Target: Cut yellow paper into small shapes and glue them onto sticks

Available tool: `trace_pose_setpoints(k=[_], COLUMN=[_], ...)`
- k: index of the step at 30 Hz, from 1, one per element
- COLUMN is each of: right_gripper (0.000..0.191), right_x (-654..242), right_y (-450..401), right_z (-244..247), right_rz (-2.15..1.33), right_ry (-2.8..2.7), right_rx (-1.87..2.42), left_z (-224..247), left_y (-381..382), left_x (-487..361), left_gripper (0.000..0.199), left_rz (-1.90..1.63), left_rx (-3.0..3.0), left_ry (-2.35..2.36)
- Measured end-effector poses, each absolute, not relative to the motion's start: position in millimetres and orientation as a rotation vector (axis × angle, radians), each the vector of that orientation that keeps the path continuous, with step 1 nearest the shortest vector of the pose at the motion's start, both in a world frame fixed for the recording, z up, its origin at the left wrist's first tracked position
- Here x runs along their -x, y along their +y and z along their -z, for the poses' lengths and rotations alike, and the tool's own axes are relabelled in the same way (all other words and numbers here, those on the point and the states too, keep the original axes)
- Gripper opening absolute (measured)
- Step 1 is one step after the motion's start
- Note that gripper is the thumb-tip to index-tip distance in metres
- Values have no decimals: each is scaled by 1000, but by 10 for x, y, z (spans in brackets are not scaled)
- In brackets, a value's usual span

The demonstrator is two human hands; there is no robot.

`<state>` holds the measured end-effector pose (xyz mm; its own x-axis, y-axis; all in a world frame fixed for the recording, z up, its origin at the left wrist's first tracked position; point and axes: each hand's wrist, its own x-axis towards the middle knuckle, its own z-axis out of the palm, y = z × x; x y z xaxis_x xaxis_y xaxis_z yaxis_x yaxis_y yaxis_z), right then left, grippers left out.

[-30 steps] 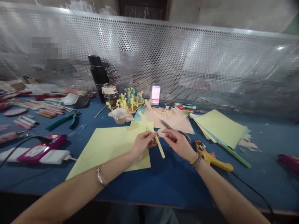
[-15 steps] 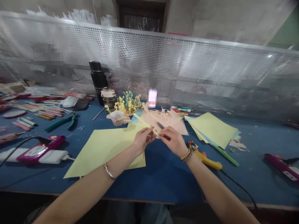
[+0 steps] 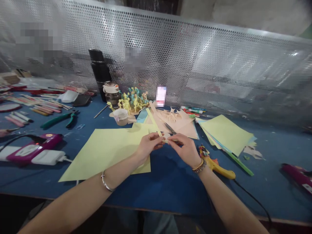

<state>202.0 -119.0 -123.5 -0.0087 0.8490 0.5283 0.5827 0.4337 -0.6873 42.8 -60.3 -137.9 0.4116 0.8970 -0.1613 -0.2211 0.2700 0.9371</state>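
My left hand (image 3: 152,143) is closed in a pinch on a narrow pale-yellow paper strip (image 3: 154,122), which slants up and away from the fingertips. My right hand (image 3: 185,146) is closed too, with a pair of scissors (image 3: 170,128) in it; the blades point up and left, and the handles are hidden by the fingers. Its thumb and forefinger meet close to the left fingertips, at a small pale piece (image 3: 166,136) whose shape is hard to make out. Beneath my left forearm lies a large yellow paper sheet (image 3: 104,149).
Peach paper scraps (image 3: 180,118) lie beyond my hands. Yellow paper flowers (image 3: 125,105) and a small tub (image 3: 121,116) stand behind left. To the right are a yellow glue gun (image 3: 221,170), stacked paper (image 3: 226,133) and a green stick (image 3: 241,164). Pliers (image 3: 58,120) and a power strip (image 3: 36,149) lie left.
The view has tilted down slightly. The strip now stands more steeply out of my left fingers, and both hands' fingertips have shifted around its near end.
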Motion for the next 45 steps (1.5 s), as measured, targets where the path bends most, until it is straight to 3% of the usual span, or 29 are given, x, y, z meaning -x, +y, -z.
trace_pose_setpoints(k=[7,14,24,31,45], right_gripper=[24,20,21,18,30], right_x=[-2111,-2147,-2124,-2133,-2100], right_y=[-1126,-1111,-1177,-1159,-1149], right_z=[1264,1259,1211,1218,1261], right_rz=[-735,-730,-474,-380,-697], right_ry=[-1415,-1384,-1696,-1658,-1414], right_rx=[1252,1256,1268,1308,1423], left_z=[1310,1288,1277,1259,1259], left_y=[-657,-677,-646,-682,-715], left_x=[-439,-440,-439,-429,-418], left_gripper=[21,19,35,25,19], left_rz=[-828,-787,-858,-877,-1056], left_rx=[-1046,-994,-873,-1045,-1376], left_ry=[812,781,828,740,822])
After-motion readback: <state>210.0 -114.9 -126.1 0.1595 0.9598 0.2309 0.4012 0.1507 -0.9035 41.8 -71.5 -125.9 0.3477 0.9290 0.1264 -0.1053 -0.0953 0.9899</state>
